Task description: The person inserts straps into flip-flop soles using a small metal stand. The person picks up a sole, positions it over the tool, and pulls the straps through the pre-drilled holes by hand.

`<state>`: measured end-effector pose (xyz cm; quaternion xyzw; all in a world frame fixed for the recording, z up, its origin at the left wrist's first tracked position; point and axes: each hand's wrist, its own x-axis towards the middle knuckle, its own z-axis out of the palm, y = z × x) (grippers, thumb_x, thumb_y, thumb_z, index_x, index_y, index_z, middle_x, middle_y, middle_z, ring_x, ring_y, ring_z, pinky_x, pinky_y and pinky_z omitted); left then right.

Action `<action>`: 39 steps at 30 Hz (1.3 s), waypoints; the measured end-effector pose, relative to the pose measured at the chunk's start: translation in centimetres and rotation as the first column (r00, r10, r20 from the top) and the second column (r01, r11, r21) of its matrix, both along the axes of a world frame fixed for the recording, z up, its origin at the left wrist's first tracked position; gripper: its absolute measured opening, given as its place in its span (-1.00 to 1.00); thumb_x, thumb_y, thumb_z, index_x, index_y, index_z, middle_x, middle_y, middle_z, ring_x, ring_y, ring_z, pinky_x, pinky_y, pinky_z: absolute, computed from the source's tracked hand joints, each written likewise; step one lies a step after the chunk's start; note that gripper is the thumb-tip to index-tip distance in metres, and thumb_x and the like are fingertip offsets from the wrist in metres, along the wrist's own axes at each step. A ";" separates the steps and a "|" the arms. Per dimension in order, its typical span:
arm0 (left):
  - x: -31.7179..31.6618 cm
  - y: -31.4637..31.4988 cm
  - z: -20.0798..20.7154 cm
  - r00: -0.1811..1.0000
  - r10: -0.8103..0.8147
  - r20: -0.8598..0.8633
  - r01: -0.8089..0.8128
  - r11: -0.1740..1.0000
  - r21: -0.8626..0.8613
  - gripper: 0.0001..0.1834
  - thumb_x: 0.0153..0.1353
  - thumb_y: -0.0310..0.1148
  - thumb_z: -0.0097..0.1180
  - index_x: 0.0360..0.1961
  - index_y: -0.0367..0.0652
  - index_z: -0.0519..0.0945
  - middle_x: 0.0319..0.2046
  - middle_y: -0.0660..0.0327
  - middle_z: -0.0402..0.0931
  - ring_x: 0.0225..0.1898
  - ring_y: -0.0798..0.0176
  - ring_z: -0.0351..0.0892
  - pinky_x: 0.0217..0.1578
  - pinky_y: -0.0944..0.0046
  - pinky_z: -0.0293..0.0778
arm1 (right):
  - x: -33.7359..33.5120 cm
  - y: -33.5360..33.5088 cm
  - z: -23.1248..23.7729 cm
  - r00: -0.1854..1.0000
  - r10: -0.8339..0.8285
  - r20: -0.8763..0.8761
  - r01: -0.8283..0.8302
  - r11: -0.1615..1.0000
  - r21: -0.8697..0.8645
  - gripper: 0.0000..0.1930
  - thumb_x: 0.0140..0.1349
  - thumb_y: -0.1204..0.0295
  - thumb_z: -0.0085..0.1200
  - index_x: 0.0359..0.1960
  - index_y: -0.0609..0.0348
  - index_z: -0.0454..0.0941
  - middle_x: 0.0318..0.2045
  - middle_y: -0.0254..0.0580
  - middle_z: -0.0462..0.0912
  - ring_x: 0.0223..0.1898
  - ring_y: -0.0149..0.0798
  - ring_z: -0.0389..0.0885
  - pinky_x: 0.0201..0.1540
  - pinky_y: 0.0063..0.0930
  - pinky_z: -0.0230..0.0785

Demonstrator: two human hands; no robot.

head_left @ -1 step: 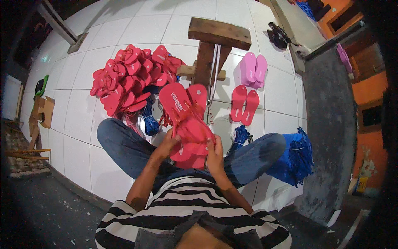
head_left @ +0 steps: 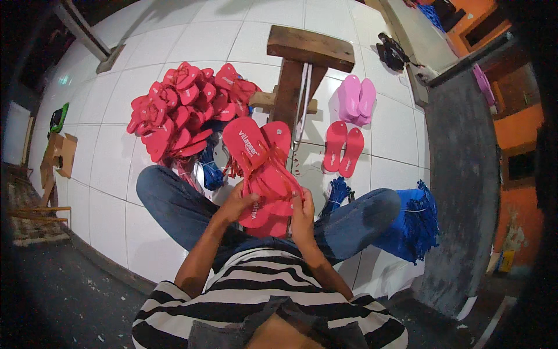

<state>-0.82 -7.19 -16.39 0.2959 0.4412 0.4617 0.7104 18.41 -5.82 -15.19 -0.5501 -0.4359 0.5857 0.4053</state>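
Note:
A pair of red flip-flops (head_left: pixel 243 138) with red straps lies crossed between my two hands, above my lap. My left hand (head_left: pixel 237 203) grips the near left side, its thumb over the sole. On the right, my right hand (head_left: pixel 302 216) has its fingers closed on the near right edge, by a strap. More red sole surface (head_left: pixel 269 227) shows beneath, against my lap. Beyond the pair stands a T-shaped wooden stand (head_left: pixel 285 87), and a long thin metal rod (head_left: pixel 303 102) runs down beside its post.
A heap of red flip-flops (head_left: pixel 174 104) lies at left on white tiles. Flat red soles (head_left: pixel 343 150) and pink soles (head_left: pixel 352 99) lie at right. Blue strap bundles are beside my right knee (head_left: pixel 419 224), inside it (head_left: pixel 336 195) and near the heap (head_left: pixel 210 170).
My right hand has shifted slightly, and the straps on the held flip-flops now look more spread and sharper. The flip-flops stay in about the same place.

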 end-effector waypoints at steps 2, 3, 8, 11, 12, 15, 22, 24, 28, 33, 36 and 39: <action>0.9 0.1 0.8 0.993 0.036 -0.115 -0.035 0.999 0.006 -0.25 0.12 -0.26 0.27 0.27 -0.23 0.20 -0.14 0.28 0.49 -0.21 0.43 0.48 -0.19 0.40 0.43 | -2.3 0.0 0.4 0.959 -0.187 -0.213 0.137 0.964 -0.229 -0.73 0.39 0.20 -0.14 -0.04 0.09 0.35 -0.29 -0.42 0.41 -0.41 -0.62 0.26 -0.60 -0.77 0.08; 1.2 0.2 1.1 0.983 0.054 -0.174 -0.053 0.999 0.011 -0.24 0.10 -0.30 0.29 0.28 -0.22 0.19 -0.19 0.29 0.51 -0.28 0.45 0.48 -0.26 0.43 0.44 | -3.3 -0.6 -0.2 0.899 -0.289 -0.330 0.206 0.942 -0.263 -0.74 0.38 0.19 -0.13 -0.07 0.07 0.36 -0.33 -0.46 0.37 -0.45 -0.65 0.19 -0.65 -0.77 -0.02; 0.2 0.1 1.8 0.964 -0.084 -0.252 0.095 0.995 0.031 -0.15 0.08 -0.28 0.32 0.33 -0.14 0.12 -0.27 0.32 0.49 -0.37 0.51 0.44 -0.36 0.47 0.42 | -3.5 -0.2 -1.8 0.912 -0.192 -0.361 0.095 0.958 -0.270 -0.80 0.39 0.33 -0.19 -0.01 0.00 0.33 -0.12 -0.39 0.46 -0.14 -0.50 0.44 -0.20 -0.63 0.34; -0.4 0.0 2.8 0.952 -0.090 -0.292 0.083 0.996 -0.035 -0.22 0.02 -0.24 0.36 0.24 -0.16 0.24 -0.23 0.30 0.53 -0.32 0.45 0.47 -0.37 0.43 0.45 | -4.1 -0.7 -0.1 0.915 -0.193 -0.354 0.075 0.944 -0.321 -0.68 0.39 0.34 -0.21 0.15 -0.02 0.23 -0.03 -0.39 0.44 -0.06 -0.46 0.44 -0.08 -0.59 0.34; -0.6 0.1 3.2 0.955 -0.080 -0.284 0.067 0.996 -0.055 -0.26 0.00 -0.23 0.38 0.18 -0.17 0.31 -0.21 0.30 0.54 -0.29 0.41 0.49 -0.38 0.41 0.47 | -4.1 -0.7 -0.3 0.927 -0.140 -0.348 0.031 0.953 -0.302 -0.66 0.39 0.33 -0.20 0.18 -0.02 0.21 0.00 -0.37 0.42 -0.04 -0.44 0.44 -0.07 -0.57 0.34; -1.7 1.3 2.1 0.880 0.185 -0.437 -0.174 0.983 0.067 -0.22 0.00 -0.25 0.37 0.23 -0.14 0.27 -0.25 0.31 0.54 -0.32 0.42 0.49 -0.40 0.40 0.47 | -4.7 0.3 -0.5 0.948 0.008 -0.317 -0.068 0.982 -0.177 -0.59 0.39 0.30 -0.16 0.24 -0.03 0.15 0.08 -0.29 0.36 -0.01 -0.38 0.44 -0.05 -0.51 0.35; -13.9 10.2 4.5 0.718 0.595 -0.362 -0.511 0.803 0.305 -0.10 -0.02 -0.17 0.36 0.28 -0.25 0.16 -0.19 0.12 0.48 -0.39 0.33 0.50 -0.42 0.33 0.48 | -5.7 2.6 -1.8 0.885 0.061 -0.462 -0.138 0.981 -0.134 -0.60 0.36 0.24 -0.10 0.18 0.02 0.21 0.07 -0.16 0.34 0.00 -0.27 0.45 -0.07 -0.37 0.37; -20.2 12.2 3.9 0.718 0.539 -0.441 -0.472 0.842 0.261 -0.13 0.00 -0.10 0.32 0.25 -0.25 0.18 -0.03 0.08 0.38 -0.27 0.25 0.49 -0.30 0.24 0.48 | -4.7 3.0 -4.1 0.913 0.052 -0.405 -0.144 0.969 -0.199 -0.61 0.35 0.23 -0.08 0.15 0.04 0.25 0.03 -0.17 0.38 -0.02 -0.30 0.47 -0.10 -0.40 0.38; -26.0 13.9 3.0 0.505 0.274 -0.818 -0.359 0.929 0.089 -0.19 0.08 0.02 0.22 0.21 -0.28 0.22 0.02 -0.02 0.40 -0.09 0.14 0.50 -0.03 0.15 0.41 | -1.9 4.4 -8.5 0.950 -0.088 -0.300 0.009 0.967 -0.254 -0.68 0.32 0.25 -0.03 0.03 0.10 0.36 -0.13 -0.23 0.48 -0.16 -0.37 0.50 -0.24 -0.51 0.37; -31.9 12.8 -1.2 0.103 0.035 -0.994 -0.059 0.998 0.030 -0.32 0.17 -0.03 0.12 0.16 -0.29 0.30 -0.05 -0.08 0.52 -0.06 0.02 0.55 -0.02 0.15 0.41 | -0.2 6.6 -11.5 0.901 -0.313 -0.299 0.205 0.918 -0.340 -0.69 0.25 0.24 0.03 -0.06 0.10 0.40 -0.19 -0.26 0.51 -0.22 -0.36 0.50 -0.27 -0.52 0.34; -26.8 12.6 -0.3 0.074 0.044 -0.996 0.106 0.993 0.051 -0.36 0.18 -0.05 0.11 0.16 -0.25 0.33 -0.12 -0.05 0.56 -0.06 -0.01 0.55 -0.04 0.12 0.42 | 1.4 8.3 -14.7 0.907 -0.374 -0.191 0.303 0.898 -0.320 -0.72 0.24 0.26 0.02 -0.10 0.11 0.41 -0.21 -0.26 0.52 -0.23 -0.33 0.49 -0.22 -0.48 0.33; -19.5 12.0 3.2 -0.037 -0.076 -0.996 0.209 0.974 -0.082 -0.38 0.18 -0.07 0.11 0.17 -0.20 0.32 -0.14 -0.10 0.55 -0.09 -0.01 0.57 -0.10 0.12 0.45 | 1.3 10.3 -19.5 0.909 -0.401 0.111 0.415 0.895 -0.164 -0.71 0.17 0.30 0.02 -0.09 0.10 0.40 -0.24 -0.20 0.53 -0.20 -0.26 0.48 -0.17 -0.33 0.34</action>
